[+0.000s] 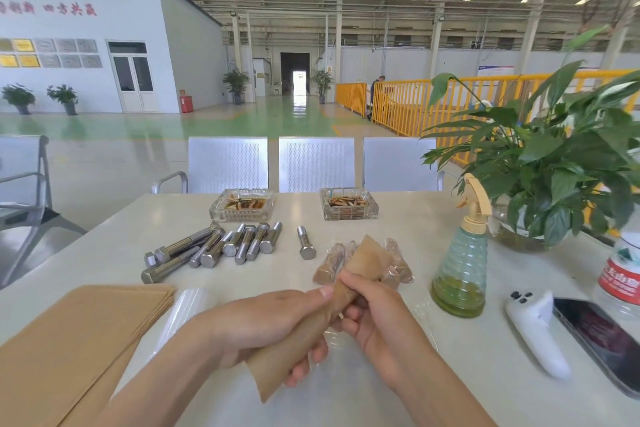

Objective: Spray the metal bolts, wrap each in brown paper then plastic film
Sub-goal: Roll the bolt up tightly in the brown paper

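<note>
Hands: both are raised just above the table (433, 218), so the roll can be turned freely.
Left hand (277, 326): curled round the lower part of the paper roll (311, 329), thumb laid along it, apparently to keep the turns from springing open.
Right hand (372, 312): fingers are pinched on the roll near its middle, probably to tighten it; the bolt inside is hidden by the paper.
Bare bolts (214, 246): heaped to the left of centre, one lying apart to their right, within easy reach.
Wrapped bolts (398, 262): laid behind the hands, kept apart from the bare ones; already in paper and film.
Paper stack (79, 333): kept at the left edge, near the left hand.
Film roll (183, 312): laid just beside the stack, ready for the next layer.
Loose film (427, 317): a clear sheet seems to be spread under the hands, though this is hard to tell.
Sprayer (462, 270): stood upright on the right.
Step judged: paper wrap nearly closed; film not yet applied.
</note>
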Action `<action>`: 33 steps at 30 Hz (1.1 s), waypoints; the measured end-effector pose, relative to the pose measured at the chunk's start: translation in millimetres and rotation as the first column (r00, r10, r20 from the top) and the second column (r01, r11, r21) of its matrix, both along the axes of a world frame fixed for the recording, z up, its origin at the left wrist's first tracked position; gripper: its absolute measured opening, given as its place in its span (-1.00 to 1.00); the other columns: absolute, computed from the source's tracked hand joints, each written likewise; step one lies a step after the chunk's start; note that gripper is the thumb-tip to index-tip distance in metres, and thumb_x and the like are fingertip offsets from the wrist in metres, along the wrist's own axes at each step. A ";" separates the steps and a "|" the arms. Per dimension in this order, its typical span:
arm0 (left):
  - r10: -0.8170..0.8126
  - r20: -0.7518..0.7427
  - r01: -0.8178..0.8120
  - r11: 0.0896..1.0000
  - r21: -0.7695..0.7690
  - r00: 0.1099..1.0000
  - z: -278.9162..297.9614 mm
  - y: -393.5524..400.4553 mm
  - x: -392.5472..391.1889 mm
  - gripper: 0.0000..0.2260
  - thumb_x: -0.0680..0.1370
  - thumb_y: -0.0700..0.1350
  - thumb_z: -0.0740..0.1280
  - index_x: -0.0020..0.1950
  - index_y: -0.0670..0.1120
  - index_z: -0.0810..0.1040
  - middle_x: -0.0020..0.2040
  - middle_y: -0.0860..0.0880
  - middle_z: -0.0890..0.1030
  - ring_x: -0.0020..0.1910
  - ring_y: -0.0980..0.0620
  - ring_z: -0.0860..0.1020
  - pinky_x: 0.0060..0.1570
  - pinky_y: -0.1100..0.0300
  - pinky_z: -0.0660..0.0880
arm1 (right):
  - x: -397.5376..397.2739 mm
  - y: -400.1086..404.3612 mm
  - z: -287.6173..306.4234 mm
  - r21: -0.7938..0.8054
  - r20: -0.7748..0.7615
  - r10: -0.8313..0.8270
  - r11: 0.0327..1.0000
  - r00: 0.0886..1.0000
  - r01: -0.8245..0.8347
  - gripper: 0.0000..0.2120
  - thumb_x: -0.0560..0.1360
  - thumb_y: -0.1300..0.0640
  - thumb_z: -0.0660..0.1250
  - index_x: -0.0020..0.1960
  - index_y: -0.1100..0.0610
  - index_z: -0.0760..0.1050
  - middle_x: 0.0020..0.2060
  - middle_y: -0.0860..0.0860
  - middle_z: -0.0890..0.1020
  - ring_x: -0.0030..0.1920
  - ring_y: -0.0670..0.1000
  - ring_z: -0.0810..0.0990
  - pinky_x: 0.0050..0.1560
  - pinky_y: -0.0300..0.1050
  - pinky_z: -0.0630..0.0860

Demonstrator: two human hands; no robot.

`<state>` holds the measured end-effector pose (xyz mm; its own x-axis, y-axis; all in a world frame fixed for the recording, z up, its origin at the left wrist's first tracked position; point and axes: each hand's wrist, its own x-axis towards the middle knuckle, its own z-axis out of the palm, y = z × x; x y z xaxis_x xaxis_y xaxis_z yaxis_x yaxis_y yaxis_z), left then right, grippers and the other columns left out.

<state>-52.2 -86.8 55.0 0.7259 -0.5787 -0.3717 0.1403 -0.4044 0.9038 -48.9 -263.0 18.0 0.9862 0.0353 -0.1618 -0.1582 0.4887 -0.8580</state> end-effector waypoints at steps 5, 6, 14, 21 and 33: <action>-0.038 0.409 -0.074 0.964 0.255 0.912 -15.9 -10.5 3.3 -0.75 0.68 0.16 0.21 -0.03 0.01 0.43 -0.28 0.10 0.49 -0.39 0.13 0.43 -0.30 0.22 0.43 | 0.9 -2.5 1.4 -0.126 -0.028 -0.096 0.988 0.995 0.092 -0.75 0.56 0.14 0.44 0.07 0.34 0.58 -0.39 0.15 0.49 -0.52 -0.10 0.37 -0.48 -0.23 0.37; -0.085 0.523 -0.117 0.933 0.341 0.848 -18.0 -12.2 1.6 -0.75 0.67 0.18 0.20 -0.08 0.05 0.40 -0.26 0.12 0.50 -0.36 0.16 0.44 -0.29 0.26 0.40 | 1.7 -1.8 2.0 -0.127 -0.044 -0.129 0.984 0.991 0.122 -0.74 0.56 0.14 0.44 0.09 0.34 0.61 -0.36 0.13 0.52 -0.53 -0.11 0.36 -0.46 -0.22 0.36; 0.022 0.326 -0.076 0.985 0.155 0.945 -16.4 -21.8 -9.5 -0.62 0.61 0.27 0.25 0.08 -0.04 0.54 -0.10 -0.06 0.73 -0.22 -0.01 0.68 -0.13 0.17 0.60 | -0.8 5.1 1.8 -0.113 -0.029 -0.151 0.983 0.988 0.147 -0.83 0.60 0.12 0.38 -0.06 0.22 0.64 -0.35 0.04 0.65 -0.57 -0.11 0.45 -0.44 -0.18 0.38; 0.116 0.278 -0.128 0.991 0.028 0.954 -24.1 -29.9 -15.6 -0.67 0.69 0.14 0.17 -0.13 -0.03 0.51 -0.34 0.02 0.56 -0.43 0.05 0.49 -0.34 0.22 0.48 | 4.3 -8.6 5.5 -0.194 0.021 -0.153 0.969 0.988 0.154 -0.68 0.62 -0.02 0.32 -0.05 0.25 0.63 -0.22 0.14 0.74 -0.57 -0.09 0.26 -0.53 -0.24 0.17; 0.033 0.031 -0.025 0.972 -0.233 0.999 -22.4 -13.0 -0.4 -0.66 0.67 0.16 0.23 -0.04 -0.12 0.47 -0.31 -0.06 0.42 -0.45 0.01 0.31 -0.39 0.21 0.37 | 12.2 -19.1 8.0 -0.413 0.427 -0.085 0.868 0.900 0.278 -0.80 0.66 -0.04 0.27 0.10 -0.08 0.67 -0.22 0.28 0.69 -0.56 0.02 0.36 -0.54 -0.20 0.29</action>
<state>-52.6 -99.8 32.6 0.7538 -0.6245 -0.2043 0.1164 -0.1791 0.9769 -36.7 -282.2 26.0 0.9519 -0.1324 0.2763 0.2808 0.0169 -0.9596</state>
